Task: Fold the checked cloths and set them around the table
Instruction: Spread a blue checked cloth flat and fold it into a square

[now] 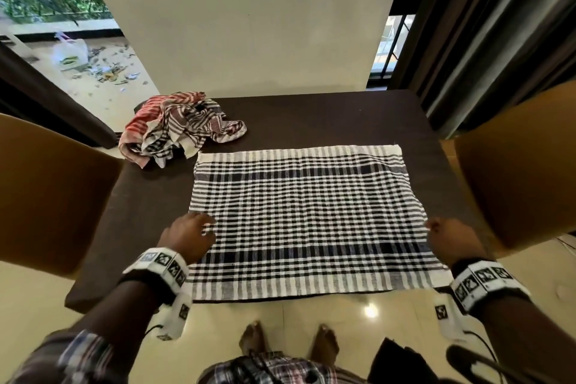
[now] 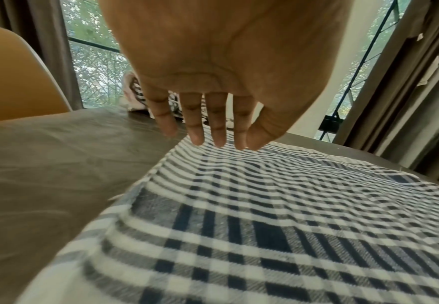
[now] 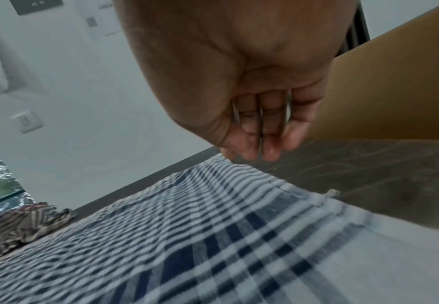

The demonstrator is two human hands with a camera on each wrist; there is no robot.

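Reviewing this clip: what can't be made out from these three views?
- Heap of crumpled cloths: the head view cannot give a count; the layers hide each other.
- Left hand: whether its fingertips touch the black-and-white checked cloth; the left wrist view is ambiguous.
- Right hand: contact with the cloth edge; its fingers are blurred.
- Table: chair backs hide its side edges.

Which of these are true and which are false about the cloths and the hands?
1. The black-and-white checked cloth lies flat on the table. True.
2. The left hand is a tight fist. False: its fingers are straight.
3. A crumpled pile of cloths sits at the table's far left. True.
4. The right hand is on the pile. False: it is at the flat cloth's right edge.
5. A folded cloth is already set out. False: none shows.
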